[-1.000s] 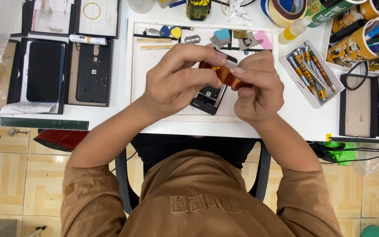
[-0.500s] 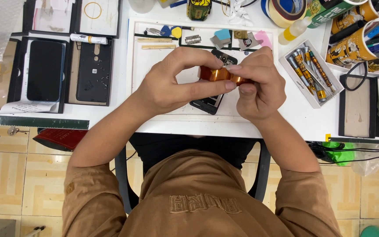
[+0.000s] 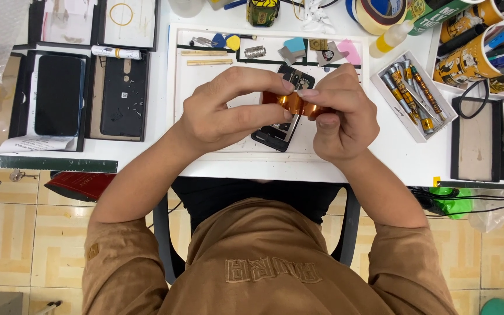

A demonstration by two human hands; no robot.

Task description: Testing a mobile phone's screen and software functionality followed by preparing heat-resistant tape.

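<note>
Over the white worktop (image 3: 147,157), both hands met in the middle. The left hand (image 3: 223,114) and the right hand (image 3: 342,116) each pinched an end of a strip of orange tape (image 3: 296,105), fingers shut tight on it. Just under the tape lay an open black phone (image 3: 281,131). At 2 o'clock from the hands sat a tray of screwdrivers (image 3: 412,93). At 10 o'clock lay another dark phone (image 3: 58,96).
</note>
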